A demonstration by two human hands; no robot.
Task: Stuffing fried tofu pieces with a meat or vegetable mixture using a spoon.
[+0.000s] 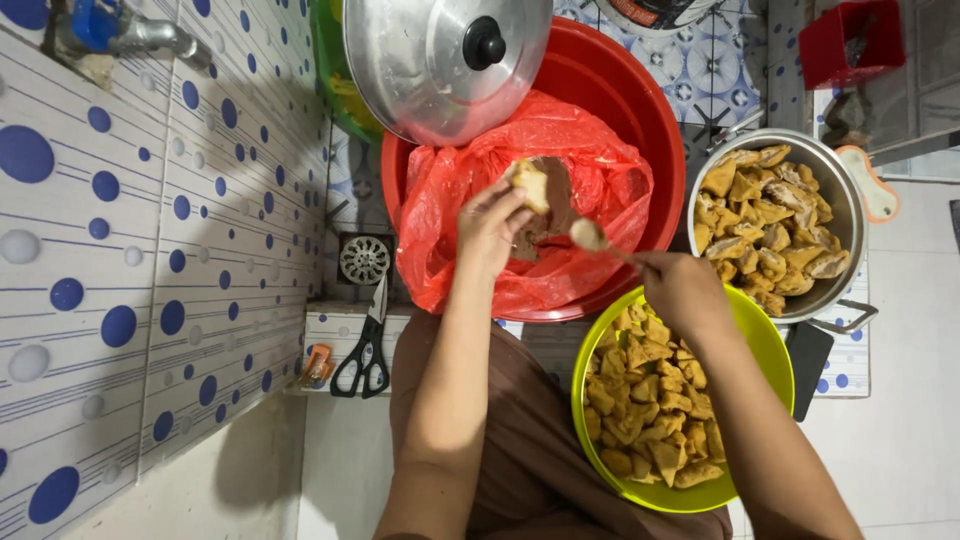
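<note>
My left hand [490,225] holds a golden fried tofu puff [532,182] over a red plastic bag [470,175] of pale filling, which lines a big red basin [630,85]. My right hand [680,290] grips a spoon [590,236] loaded with a lump of the filling, its tip just right of the puff. Below my right hand a lime-green bowl [770,345] holds several tofu pieces. Further right, a metal pot [850,210] is full of larger tofu puffs.
A metal lid [420,60] with a black knob leans over the basin's upper left. Black scissors [365,350] and a round floor drain [364,259] lie at the left by a dotted tiled wall. A red crate [850,40] stands at the top right.
</note>
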